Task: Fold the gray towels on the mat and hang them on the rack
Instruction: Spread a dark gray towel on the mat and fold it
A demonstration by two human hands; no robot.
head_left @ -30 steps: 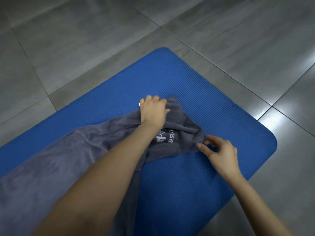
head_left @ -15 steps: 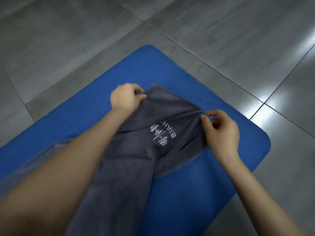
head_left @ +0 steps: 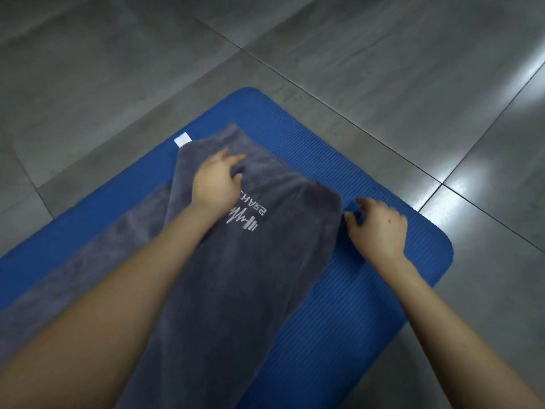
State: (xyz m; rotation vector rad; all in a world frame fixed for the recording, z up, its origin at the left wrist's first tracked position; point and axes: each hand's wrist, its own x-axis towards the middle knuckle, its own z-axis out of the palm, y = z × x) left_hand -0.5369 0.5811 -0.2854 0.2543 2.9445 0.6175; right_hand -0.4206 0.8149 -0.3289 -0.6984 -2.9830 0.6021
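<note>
Spread flatter across mat (head_left: 368, 290) than before, with left hand (head_left: 216, 187) fingers (head_left: 236, 158) pinching gray towel (head_left: 265, 276), right hand (head_left: 380, 228) hold unclear; folding barely begun.

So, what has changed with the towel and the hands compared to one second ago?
The gray towel, bunched before, has been pulled out and now lies flat on the blue mat, logo up. The left hand moved from its far corner to its middle, gripping a fold. The right hand stays at the right edge; its grip is unclear. Mat unmoved.
</note>
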